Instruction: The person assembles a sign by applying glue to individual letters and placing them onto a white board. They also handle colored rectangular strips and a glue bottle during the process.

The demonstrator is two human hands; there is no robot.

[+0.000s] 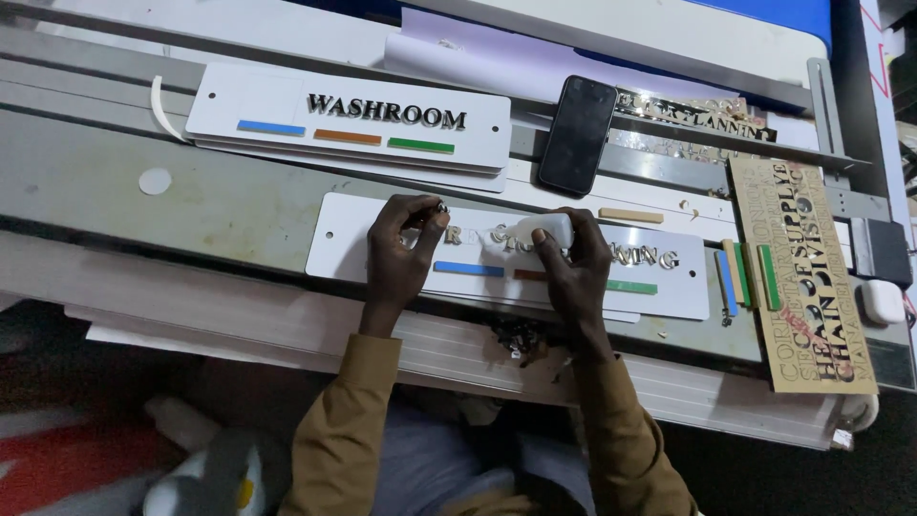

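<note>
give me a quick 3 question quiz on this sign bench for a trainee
1. True or false: the right hand holds a small white bottle over the white sign plate.
2. Which thing lies between the two sign plates, above the right hand? A) black phone B) pair of scissors C) roll of tape
3. Fill in: the left hand pinches a small shiny ____ at the plate's left part.

Key:
1. True.
2. A, the black phone, screen dark, lying at a tilt beside the finished sign plate.
3. Letter; the fingertips grip it just above the row of letters already on the plate.
</note>
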